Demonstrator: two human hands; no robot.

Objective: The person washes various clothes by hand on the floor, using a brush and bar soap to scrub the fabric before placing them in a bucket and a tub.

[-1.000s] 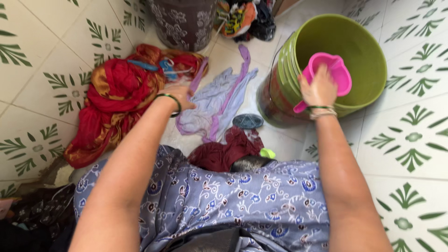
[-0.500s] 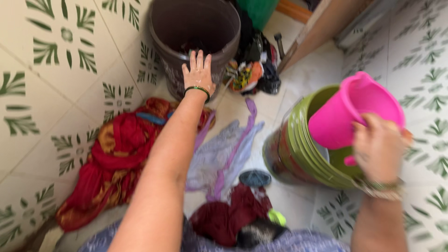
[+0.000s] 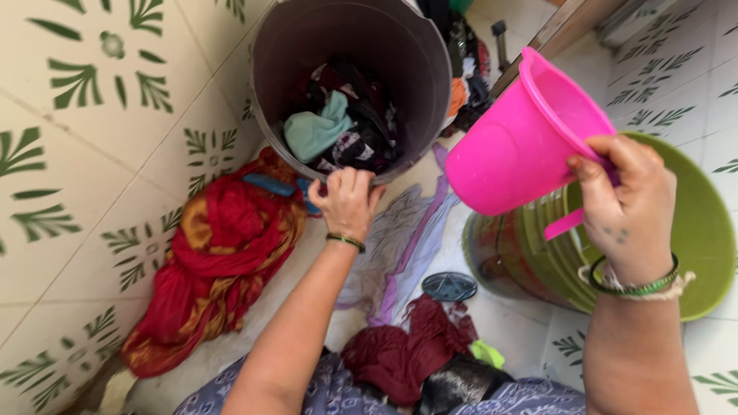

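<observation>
My left hand [image 3: 347,201] grips the near rim of a dark grey patterned bucket [image 3: 419,69], which is tipped toward me. Inside lie several wet clothes, among them a teal cloth [image 3: 314,131] and dark garments. My right hand [image 3: 626,207] holds a pink plastic mug [image 3: 523,142] by its handle, raised above the green bucket [image 3: 707,238] and tilted toward the grey bucket. Both wrists wear green bangles.
A red and gold cloth heap [image 3: 215,261] lies on the tiled floor at the left. A pale lilac garment [image 3: 403,246], a maroon cloth [image 3: 400,353] and a round drain cover [image 3: 450,287] lie between the buckets. More clothes [image 3: 469,84] pile behind the grey bucket.
My left hand went from the lilac garment to the grey bucket's rim and tipped it toward me. My right hand lifted the pink mug out of the green bucket and swung it left.
</observation>
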